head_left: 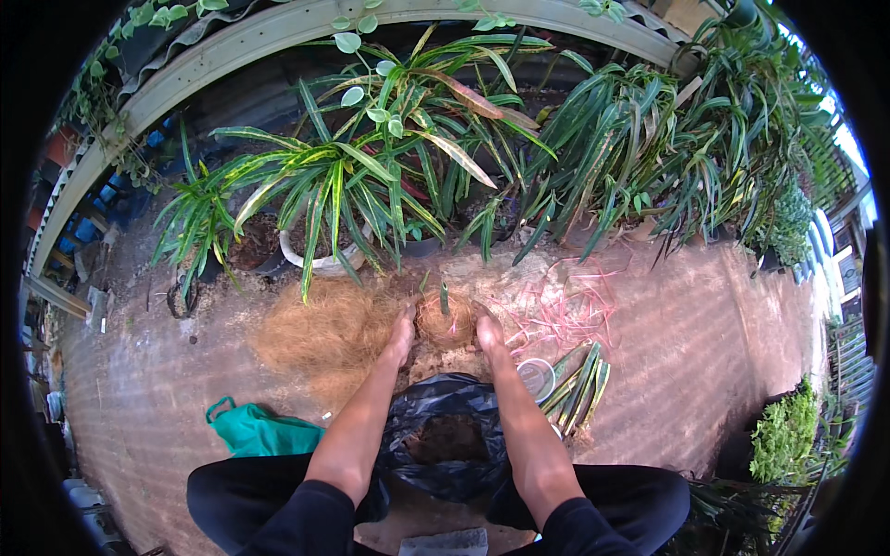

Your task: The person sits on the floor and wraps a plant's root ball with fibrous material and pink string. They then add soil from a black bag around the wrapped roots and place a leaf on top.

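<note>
A round ball of brown coir fibre (443, 325), with pink string about it and a green leaf cutting (444, 297) upright in its top, sits on the ground before me. My left hand (403, 332) is at its left side and my right hand (489, 329) at its right, both with palms turned inward. Whether the palms press on the ball is hard to tell. Loose coir fibre (320, 330) lies in a heap left of my left hand. Pink plastic strings (573, 299) are strewn to the right. Between my forearms stands an open black plastic bag (445, 396) holding dark soil (447, 439).
A clear round tub (536, 379) and cut striped leaves (580, 389) lie beside my right forearm. A green cloth bag (264, 427) is near my left knee. Potted plants, one in a white pot (323, 260), line the far side under a curved metal beam (229, 52).
</note>
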`<state>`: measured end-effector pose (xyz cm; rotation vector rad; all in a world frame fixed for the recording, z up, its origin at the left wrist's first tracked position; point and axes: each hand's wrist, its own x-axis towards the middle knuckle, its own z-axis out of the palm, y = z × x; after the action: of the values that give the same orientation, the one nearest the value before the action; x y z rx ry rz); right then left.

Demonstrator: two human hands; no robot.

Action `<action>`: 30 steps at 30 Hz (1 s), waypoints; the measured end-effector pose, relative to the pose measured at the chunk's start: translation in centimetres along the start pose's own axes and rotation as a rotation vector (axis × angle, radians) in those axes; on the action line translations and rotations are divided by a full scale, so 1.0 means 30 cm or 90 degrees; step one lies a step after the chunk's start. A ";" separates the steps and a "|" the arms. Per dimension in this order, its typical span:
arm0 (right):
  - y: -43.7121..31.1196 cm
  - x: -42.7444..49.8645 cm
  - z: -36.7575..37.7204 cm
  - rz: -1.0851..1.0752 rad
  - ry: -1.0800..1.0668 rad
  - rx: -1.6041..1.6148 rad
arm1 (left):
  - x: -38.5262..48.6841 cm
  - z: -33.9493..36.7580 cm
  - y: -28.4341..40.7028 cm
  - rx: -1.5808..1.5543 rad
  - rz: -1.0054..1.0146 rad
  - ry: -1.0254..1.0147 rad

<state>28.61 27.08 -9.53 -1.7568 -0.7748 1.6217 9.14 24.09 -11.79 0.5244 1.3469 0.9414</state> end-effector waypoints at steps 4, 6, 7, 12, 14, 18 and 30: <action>-0.042 -0.091 0.033 -0.028 -0.061 0.022 | -0.040 0.041 0.008 -0.041 -0.012 0.020; -0.063 -0.105 0.042 -0.080 -0.081 -0.023 | -0.063 0.059 0.012 -0.058 0.011 0.027; -0.072 -0.103 0.041 -0.103 -0.097 -0.041 | -0.075 0.066 0.013 -0.057 0.022 0.027; -0.063 -0.063 0.051 -0.143 -0.119 -0.104 | -0.119 0.065 0.006 -0.025 0.085 0.070; -0.045 -0.046 0.060 -0.127 -0.134 -0.171 | -0.122 0.056 -0.008 -0.015 0.091 0.098; -0.002 -0.023 0.071 -0.184 -0.104 -0.196 | -0.105 0.038 -0.030 -0.004 0.081 0.118; -0.027 -0.071 0.054 -0.169 -0.081 -0.077 | -0.104 -0.012 0.001 -0.038 -0.018 0.079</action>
<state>26.84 26.03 -7.64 -1.5635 -1.1365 1.5441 8.94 21.49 -10.03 0.4054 1.4288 1.0009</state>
